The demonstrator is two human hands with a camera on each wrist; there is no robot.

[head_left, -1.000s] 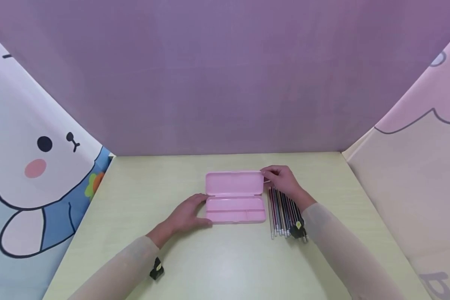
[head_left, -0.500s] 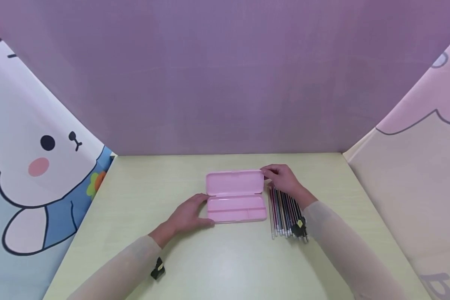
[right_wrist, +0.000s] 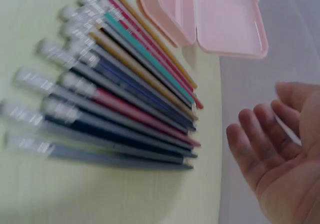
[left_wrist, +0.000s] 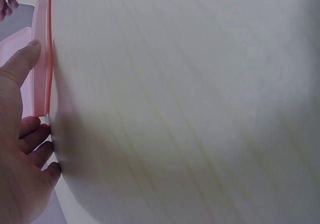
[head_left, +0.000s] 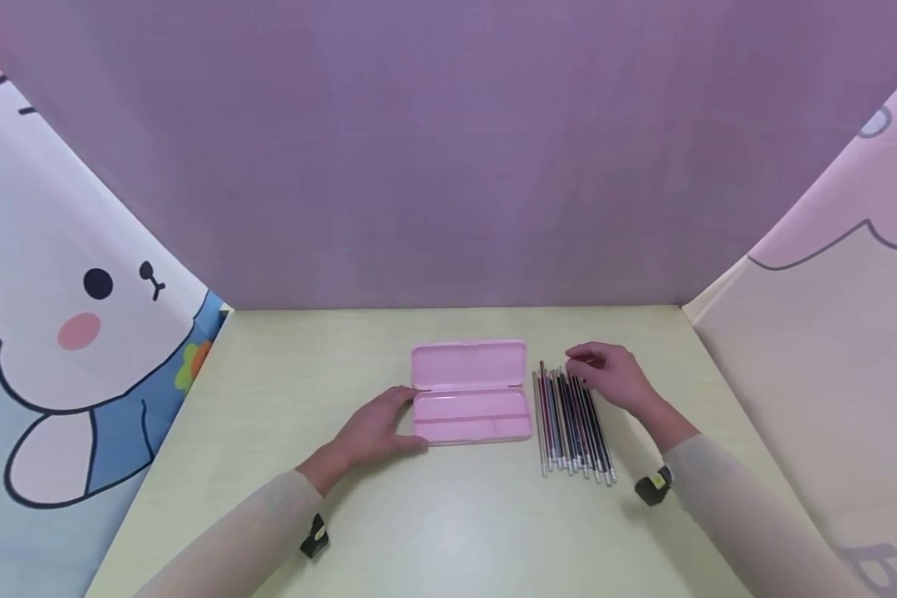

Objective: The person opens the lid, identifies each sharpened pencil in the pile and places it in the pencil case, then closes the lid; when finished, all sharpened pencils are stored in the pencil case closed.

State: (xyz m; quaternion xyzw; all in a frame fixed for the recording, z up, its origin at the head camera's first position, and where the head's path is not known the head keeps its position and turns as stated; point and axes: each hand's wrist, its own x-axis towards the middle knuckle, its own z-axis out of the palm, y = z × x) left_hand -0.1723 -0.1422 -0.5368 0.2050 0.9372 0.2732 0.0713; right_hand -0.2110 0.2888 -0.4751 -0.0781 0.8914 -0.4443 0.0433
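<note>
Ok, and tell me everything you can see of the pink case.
The pink case is a rectangular box with rounded corners, apparently plastic. It sits open on the table, its lid folded back from the far long side. A long divider splits the base into a full-width rear compartment and a front strip, which a short crosspiece parts into a longer left section and a shorter right one. The left hand touches its left end; pencils lie close by its right side.
</note>
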